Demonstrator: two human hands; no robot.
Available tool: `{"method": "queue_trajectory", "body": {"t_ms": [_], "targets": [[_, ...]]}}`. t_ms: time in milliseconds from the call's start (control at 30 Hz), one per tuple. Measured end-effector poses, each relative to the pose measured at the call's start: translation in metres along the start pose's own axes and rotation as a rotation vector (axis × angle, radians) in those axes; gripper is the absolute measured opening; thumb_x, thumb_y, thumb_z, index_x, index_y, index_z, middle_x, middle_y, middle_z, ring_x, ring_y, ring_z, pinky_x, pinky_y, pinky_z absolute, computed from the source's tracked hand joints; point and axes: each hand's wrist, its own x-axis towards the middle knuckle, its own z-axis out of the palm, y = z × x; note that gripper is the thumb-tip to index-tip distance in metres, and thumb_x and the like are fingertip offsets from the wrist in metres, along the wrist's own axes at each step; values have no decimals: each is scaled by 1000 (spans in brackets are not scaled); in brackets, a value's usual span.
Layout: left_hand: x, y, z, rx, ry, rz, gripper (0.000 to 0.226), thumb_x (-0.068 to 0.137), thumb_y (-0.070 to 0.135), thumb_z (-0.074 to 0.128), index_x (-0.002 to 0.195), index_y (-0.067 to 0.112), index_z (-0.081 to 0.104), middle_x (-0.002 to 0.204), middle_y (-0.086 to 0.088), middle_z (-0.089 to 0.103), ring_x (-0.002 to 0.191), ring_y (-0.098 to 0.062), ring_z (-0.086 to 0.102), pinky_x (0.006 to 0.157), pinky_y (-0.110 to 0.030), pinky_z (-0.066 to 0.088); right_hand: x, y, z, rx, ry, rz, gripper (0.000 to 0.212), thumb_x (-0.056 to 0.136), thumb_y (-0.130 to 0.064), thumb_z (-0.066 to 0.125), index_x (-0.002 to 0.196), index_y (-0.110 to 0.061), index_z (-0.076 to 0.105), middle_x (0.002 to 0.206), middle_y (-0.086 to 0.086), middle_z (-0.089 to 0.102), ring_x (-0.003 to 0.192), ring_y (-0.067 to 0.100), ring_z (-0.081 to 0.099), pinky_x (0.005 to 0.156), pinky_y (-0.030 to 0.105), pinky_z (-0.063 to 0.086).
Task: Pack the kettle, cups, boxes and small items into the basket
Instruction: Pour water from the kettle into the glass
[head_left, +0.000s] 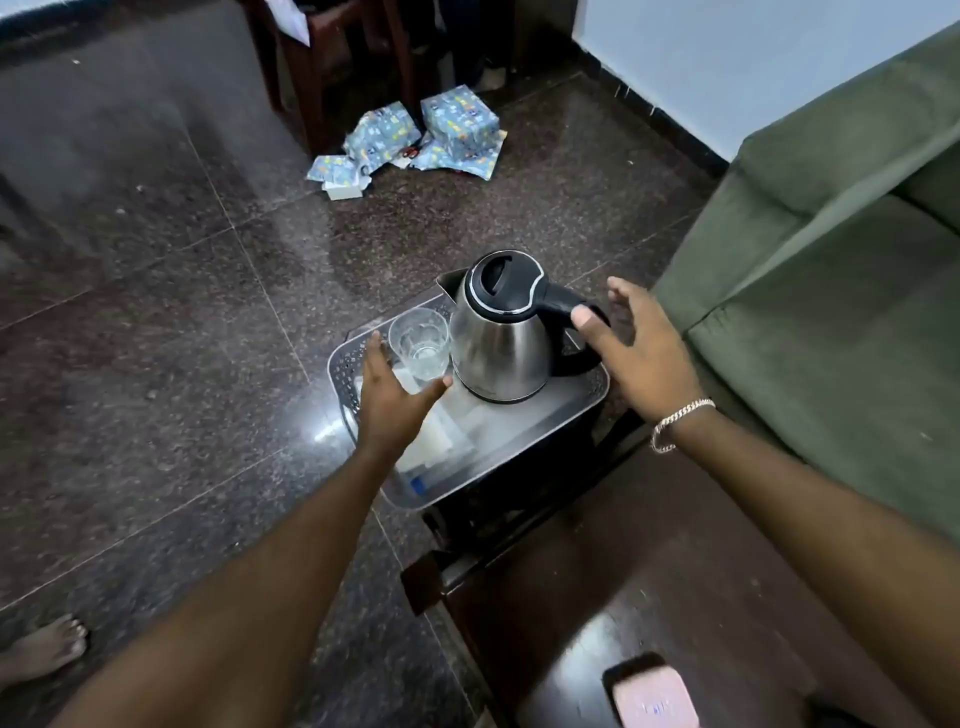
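A steel kettle with a black lid and handle stands in the grey perforated basket on a dark wooden table. A clear glass cup sits in the basket to the kettle's left. White boxes and small packets lie on the basket floor. My left hand is spread open just in front of the glass, fingers by its base, not gripping it. My right hand, with a silver bracelet, is open beside the kettle's handle, thumb close to it.
The basket rests at the far end of a dark wooden table. A green sofa stands to the right. Gift-wrapped boxes and torn paper lie on the granite floor by chair legs. A pink phone lies at the table's near end.
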Motion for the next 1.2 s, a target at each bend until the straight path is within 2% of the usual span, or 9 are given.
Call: {"method": "queue_trajectory", "body": {"t_ms": [100, 267, 467, 567, 633, 767, 900, 1033, 1200], "targets": [[20, -4, 8, -125, -21, -4, 106, 69, 43, 94, 154, 22, 34, 148, 0, 52, 131, -16, 55, 111, -44, 47, 23, 4, 18, 164, 34, 93, 62, 79, -78, 54, 96, -20, 69, 94, -10, 71, 89, 9, 65, 92, 43, 53], [39, -5, 21, -174, 20, -32, 97, 69, 23, 97, 146, 11, 40, 150, -12, 52, 139, -23, 50, 109, -22, 39, 45, 15, 34, 125, 33, 187, 83, 81, -84, 41, 53, -7, 52, 49, -7, 60, 48, 10, 51, 61, 34, 44], [45, -10, 23, -139, 42, 17, 79, 69, 25, 96, 128, 24, 44, 138, -3, 59, 130, -20, 56, 99, -23, 44, 61, 20, 43, 103, 157, 284, 72, 93, -71, 37, 54, -13, 55, 48, -6, 60, 42, -9, 57, 44, 4, 36], [38, -11, 18, -114, 69, 43, 81, 67, 34, 94, 131, 27, 44, 139, 1, 61, 127, -17, 58, 99, -32, 48, 62, 22, 47, 51, 191, 337, 69, 91, -75, 30, 68, -15, 54, 87, 8, 63, 87, 20, 62, 77, 27, 42], [31, -11, 13, -104, 95, 55, 84, 65, 40, 92, 133, 27, 45, 136, 5, 61, 123, -15, 59, 98, -32, 50, 62, 24, 51, 67, 219, 342, 70, 91, -76, 28, 73, -15, 57, 94, 11, 63, 94, 28, 60, 84, 37, 44], [7, 1, -9, -117, 117, 85, 84, 65, 44, 93, 133, 33, 45, 127, 17, 61, 113, -4, 62, 93, -27, 55, 54, 26, 49, 233, 255, 346, 73, 88, -78, 32, 71, -11, 58, 86, 13, 63, 81, 33, 64, 86, 50, 53], [-34, 22, -35, -158, 124, 128, 84, 66, 39, 94, 135, 36, 46, 131, 6, 64, 118, -12, 65, 99, -41, 57, 38, 24, 34, 476, 280, 351, 100, 74, -88, 37, 81, 9, 59, 83, 32, 61, 78, 48, 60, 81, 62, 51], [-77, 45, -49, -170, 59, 166, 81, 64, 41, 93, 131, 37, 48, 129, 8, 66, 120, -12, 65, 102, -50, 55, 20, 8, -6, 732, 300, 264, 94, 68, -90, 49, 80, 3, 53, 66, 24, 50, 53, 30, 49, 54, 40, 45], [-111, 67, -34, -138, -112, 256, 84, 67, 42, 92, 136, 30, 47, 137, 12, 60, 128, -13, 61, 104, -41, 53, -10, 6, -86, 697, 326, 111, 77, 92, -67, 44, 38, -12, 54, 34, 4, 47, 34, 27, 49, 47, 30, 44]]}}
